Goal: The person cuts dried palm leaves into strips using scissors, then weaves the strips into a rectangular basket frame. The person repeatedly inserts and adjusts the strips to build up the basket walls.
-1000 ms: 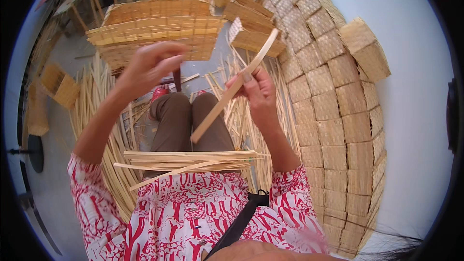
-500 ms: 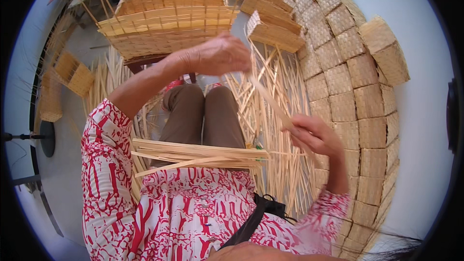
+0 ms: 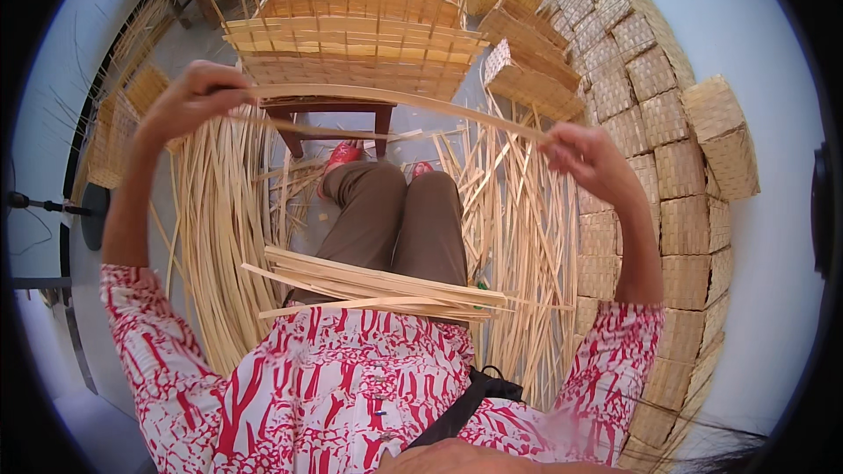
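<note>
A long pale bamboo-like strip (image 3: pixel 399 96) stretches between my two raised hands, bowing slightly. My left hand (image 3: pixel 204 92) is closed round its left end. My right hand (image 3: pixel 587 154) pinches the other end, the fingers partly blurred. Just beyond the strip, a partly woven basket (image 3: pixel 351 57) rests on a dark wooden stool (image 3: pixel 338 107), with upright stakes rising from its far side. Across my lap lies a small bundle of flat strips (image 3: pixel 378 285). A second thin strip (image 3: pixel 325 130) hangs below my left hand; I cannot tell whether that hand holds it.
Loose strips cover the floor in a left heap (image 3: pixel 215 237) and a right heap (image 3: pixel 518 237). Finished woven baskets (image 3: pixel 650 123) are stacked along the right wall. More rectangular baskets (image 3: pixel 531 79) stand at the far right. A black round-based stand (image 3: pixel 95 215) is at the left.
My left hand has swung left, away from the basket, and my right hand has risen. The strip now spans the space between them, nearly level. The view has shifted slightly.
</note>
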`<action>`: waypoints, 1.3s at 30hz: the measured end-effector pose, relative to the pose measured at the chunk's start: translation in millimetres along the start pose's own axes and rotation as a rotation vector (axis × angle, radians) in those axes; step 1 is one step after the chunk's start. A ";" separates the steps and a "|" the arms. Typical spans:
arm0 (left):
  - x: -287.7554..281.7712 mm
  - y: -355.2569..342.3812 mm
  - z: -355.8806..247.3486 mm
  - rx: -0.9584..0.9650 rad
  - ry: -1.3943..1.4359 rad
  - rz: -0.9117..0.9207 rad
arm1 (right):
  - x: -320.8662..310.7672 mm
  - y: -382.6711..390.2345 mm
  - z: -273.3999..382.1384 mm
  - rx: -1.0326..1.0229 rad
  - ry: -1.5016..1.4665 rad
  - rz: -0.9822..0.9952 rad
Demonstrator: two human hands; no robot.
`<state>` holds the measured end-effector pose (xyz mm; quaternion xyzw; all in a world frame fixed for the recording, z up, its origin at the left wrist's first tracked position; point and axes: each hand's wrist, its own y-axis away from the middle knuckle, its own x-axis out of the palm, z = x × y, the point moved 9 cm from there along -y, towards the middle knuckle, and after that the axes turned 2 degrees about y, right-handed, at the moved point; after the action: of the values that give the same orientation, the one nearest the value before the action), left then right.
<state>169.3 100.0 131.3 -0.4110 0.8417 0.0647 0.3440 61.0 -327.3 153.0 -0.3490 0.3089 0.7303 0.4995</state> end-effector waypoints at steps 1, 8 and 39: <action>-15.1 7.3 11.9 -0.041 -0.125 0.050 | -2.1 -14.7 -11.3 0.014 -0.003 -0.004; -56.8 31.9 42.0 -0.251 0.008 -0.054 | -6.3 -108.8 -29.9 -0.101 -0.310 -0.229; -85.1 14.0 66.2 -0.244 -0.078 -0.105 | -15.7 -141.8 -56.2 -0.184 -0.324 -0.503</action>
<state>230.1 190.2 132.8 -0.4907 0.7907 0.1646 0.3270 210.4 -336.4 119.4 -0.3376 0.0618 0.6547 0.6735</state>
